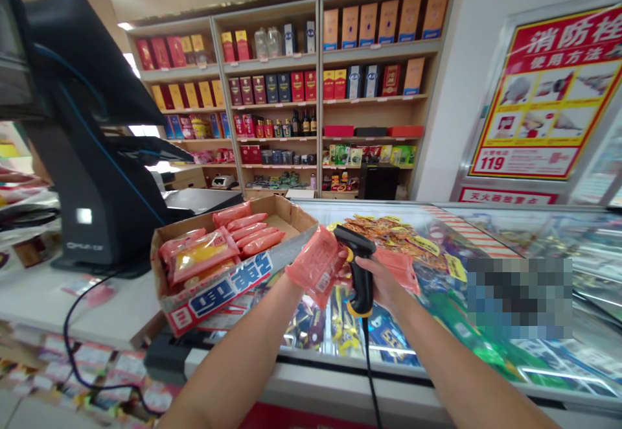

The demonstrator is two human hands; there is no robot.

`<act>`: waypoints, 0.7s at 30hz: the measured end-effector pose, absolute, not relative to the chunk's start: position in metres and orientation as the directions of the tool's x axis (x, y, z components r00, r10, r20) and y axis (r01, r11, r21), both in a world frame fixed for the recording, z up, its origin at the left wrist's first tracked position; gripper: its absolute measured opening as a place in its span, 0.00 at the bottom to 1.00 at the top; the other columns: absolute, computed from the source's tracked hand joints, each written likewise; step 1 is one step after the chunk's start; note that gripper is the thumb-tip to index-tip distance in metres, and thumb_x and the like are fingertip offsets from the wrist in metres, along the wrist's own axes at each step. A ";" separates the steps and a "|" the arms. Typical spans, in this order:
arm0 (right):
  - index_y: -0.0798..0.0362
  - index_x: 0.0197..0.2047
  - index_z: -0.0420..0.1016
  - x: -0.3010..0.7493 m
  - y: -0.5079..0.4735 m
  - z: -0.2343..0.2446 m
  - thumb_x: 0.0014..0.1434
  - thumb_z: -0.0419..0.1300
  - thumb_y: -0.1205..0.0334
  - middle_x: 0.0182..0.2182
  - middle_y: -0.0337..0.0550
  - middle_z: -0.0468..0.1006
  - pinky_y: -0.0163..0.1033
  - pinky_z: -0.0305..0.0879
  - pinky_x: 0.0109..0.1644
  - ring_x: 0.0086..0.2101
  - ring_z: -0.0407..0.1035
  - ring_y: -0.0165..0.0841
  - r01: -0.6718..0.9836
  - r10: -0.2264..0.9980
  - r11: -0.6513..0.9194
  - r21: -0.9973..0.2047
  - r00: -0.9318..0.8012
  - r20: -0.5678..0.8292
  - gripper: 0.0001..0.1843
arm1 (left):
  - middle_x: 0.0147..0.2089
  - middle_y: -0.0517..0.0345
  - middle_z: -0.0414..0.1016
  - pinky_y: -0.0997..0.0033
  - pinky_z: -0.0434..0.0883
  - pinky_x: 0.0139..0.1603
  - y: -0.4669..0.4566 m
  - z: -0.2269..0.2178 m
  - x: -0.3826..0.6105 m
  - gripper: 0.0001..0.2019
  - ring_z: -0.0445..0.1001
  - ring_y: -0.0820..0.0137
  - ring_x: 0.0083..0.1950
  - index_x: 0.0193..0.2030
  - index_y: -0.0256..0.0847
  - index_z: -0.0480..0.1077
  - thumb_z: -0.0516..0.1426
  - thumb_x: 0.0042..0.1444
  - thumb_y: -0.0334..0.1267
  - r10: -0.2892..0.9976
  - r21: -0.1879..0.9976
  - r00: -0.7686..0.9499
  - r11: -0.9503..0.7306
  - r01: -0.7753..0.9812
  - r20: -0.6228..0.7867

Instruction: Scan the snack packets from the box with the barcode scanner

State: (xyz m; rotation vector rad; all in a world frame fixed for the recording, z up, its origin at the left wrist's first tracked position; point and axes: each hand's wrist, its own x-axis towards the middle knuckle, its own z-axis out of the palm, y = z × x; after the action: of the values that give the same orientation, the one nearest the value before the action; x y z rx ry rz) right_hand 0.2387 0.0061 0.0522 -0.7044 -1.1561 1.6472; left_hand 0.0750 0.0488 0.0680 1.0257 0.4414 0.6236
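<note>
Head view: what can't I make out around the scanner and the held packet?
In the head view:
Left hand: its grip is mostly hidden behind the pink packet.
Pink packet: print too small and blurred to read.
Scanner: front faces away from the camera.
Second pink packet: partly hidden by the right hand.
Scanner cable: cut off by the bottom edge.
Right side: a pixelated patch obscures what lies there.

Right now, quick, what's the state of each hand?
Left hand: holding a pink packet, fingers largely hidden behind it.
Right hand: closed around the handle of a black scanner.
</note>
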 end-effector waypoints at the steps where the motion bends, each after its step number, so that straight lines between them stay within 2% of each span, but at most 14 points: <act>1: 0.53 0.40 0.74 0.239 0.006 0.053 0.48 0.65 0.52 0.22 0.43 0.78 0.35 0.65 0.19 0.18 0.71 0.34 -0.382 0.936 -0.071 -0.921 -0.344 0.071 0.18 | 0.21 0.53 0.67 0.58 0.69 0.33 0.048 0.070 0.074 0.21 0.67 0.66 0.24 0.25 0.40 0.65 0.54 0.53 0.58 0.657 0.878 0.753 0.378 -0.292 -0.032; 3: 0.52 0.38 0.74 0.240 0.007 0.054 0.47 0.66 0.52 0.22 0.41 0.78 0.35 0.66 0.19 0.18 0.71 0.34 -0.407 0.959 -0.041 -0.912 -0.273 0.079 0.17 | 0.26 0.51 0.71 0.57 0.71 0.37 0.049 0.075 0.071 0.18 0.70 0.65 0.27 0.29 0.39 0.69 0.55 0.55 0.54 0.670 0.858 0.741 0.362 -0.364 0.032; 5: 0.51 0.37 0.74 0.244 0.009 0.057 0.46 0.66 0.52 0.23 0.41 0.78 0.35 0.67 0.20 0.19 0.71 0.33 -0.451 0.977 -0.012 -0.892 -0.196 0.087 0.17 | 0.32 0.47 0.75 0.56 0.72 0.42 0.052 0.079 0.067 0.18 0.75 0.62 0.32 0.36 0.38 0.73 0.55 0.56 0.53 0.735 0.832 0.671 0.305 -0.463 0.104; 7: 0.51 0.38 0.74 0.248 0.011 0.060 0.45 0.67 0.53 0.26 0.41 0.80 0.35 0.68 0.21 0.20 0.70 0.32 -0.497 0.988 0.032 -0.867 -0.116 0.103 0.17 | 0.38 0.44 0.78 0.56 0.73 0.45 0.055 0.080 0.061 0.23 0.77 0.58 0.39 0.43 0.36 0.73 0.54 0.57 0.57 0.822 0.802 0.554 0.238 -0.548 0.135; 9: 0.51 0.39 0.75 0.252 0.012 0.063 0.45 0.67 0.53 0.30 0.42 0.82 0.35 0.68 0.22 0.20 0.70 0.31 -0.510 0.991 0.083 -0.856 -0.047 0.124 0.18 | 0.39 0.42 0.78 0.56 0.74 0.44 0.057 0.076 0.058 0.28 0.79 0.57 0.42 0.44 0.35 0.72 0.52 0.56 0.62 0.882 0.792 0.458 0.197 -0.578 0.115; 11: 0.51 0.41 0.75 0.255 0.013 0.063 0.46 0.67 0.53 0.31 0.44 0.82 0.35 0.67 0.21 0.19 0.69 0.30 -0.491 0.990 0.116 -0.863 -0.010 0.139 0.19 | 0.37 0.44 0.79 0.58 0.75 0.43 0.059 0.070 0.059 0.27 0.79 0.58 0.41 0.43 0.35 0.72 0.57 0.53 0.60 0.923 0.809 0.369 0.133 -0.572 0.110; 14: 0.52 0.40 0.74 0.256 0.012 0.062 0.45 0.67 0.53 0.30 0.44 0.82 0.36 0.65 0.19 0.18 0.68 0.30 -0.445 0.988 0.140 -0.884 0.010 0.151 0.19 | 0.34 0.51 0.78 0.63 0.74 0.44 0.064 0.062 0.063 0.19 0.79 0.63 0.38 0.39 0.36 0.71 0.66 0.47 0.48 0.965 0.817 0.158 -0.084 -0.571 0.210; 18: 0.52 0.36 0.74 0.258 0.010 0.063 0.45 0.68 0.53 0.25 0.42 0.80 0.36 0.63 0.18 0.17 0.67 0.31 -0.282 0.977 0.205 -0.937 -0.002 0.215 0.17 | 0.35 0.56 0.77 0.68 0.73 0.43 0.076 0.059 0.058 0.16 0.76 0.68 0.37 0.39 0.38 0.71 0.65 0.47 0.45 0.911 0.793 -0.168 -0.410 -0.451 0.376; 21: 0.54 0.29 0.73 0.258 0.006 0.065 0.47 0.67 0.52 0.18 0.41 0.75 0.36 0.62 0.20 0.16 0.66 0.32 -0.063 0.946 0.260 -0.964 -0.184 0.267 0.14 | 0.38 0.56 0.77 0.71 0.71 0.44 0.081 0.060 0.047 0.13 0.75 0.68 0.41 0.39 0.38 0.71 0.62 0.50 0.43 0.845 0.810 -0.305 -0.520 -0.271 0.440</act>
State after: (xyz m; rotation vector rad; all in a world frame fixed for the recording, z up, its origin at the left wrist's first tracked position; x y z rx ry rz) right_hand 0.2581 0.0056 0.0650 -0.8839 -1.4342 1.1588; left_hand 0.0472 0.0812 0.0596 1.1635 0.8072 1.9034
